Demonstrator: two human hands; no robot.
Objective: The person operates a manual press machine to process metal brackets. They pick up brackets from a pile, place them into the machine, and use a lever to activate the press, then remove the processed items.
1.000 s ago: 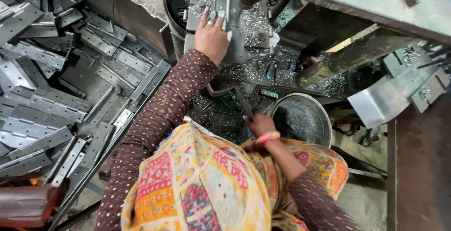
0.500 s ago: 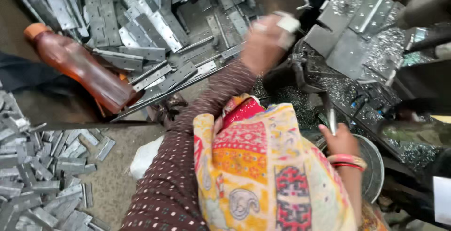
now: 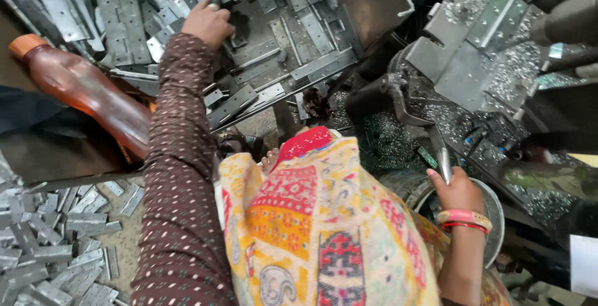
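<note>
My left hand (image 3: 207,21) reaches into a heap of grey metal hinges (image 3: 268,44) in a dark tray, fingers curled down onto one hinge. My right hand (image 3: 458,191), with pink and red bangles at the wrist, grips the shiny metal lever handle (image 3: 444,163) of a machine. On the machine's bed lie a few hinges (image 3: 473,38) among metal shavings. A bright patterned cloth (image 3: 324,225) covers my lap between the arms.
An orange-brown plastic bottle (image 3: 87,91) lies left of my left arm. More loose hinges (image 3: 50,244) cover the floor at the lower left. A round metal bowl (image 3: 492,209) sits under my right hand. Shavings litter the machine.
My left hand has moved from the machine bed over to the hinge pile in the tray, and the view has swung left. My right hand stays on the lever.
</note>
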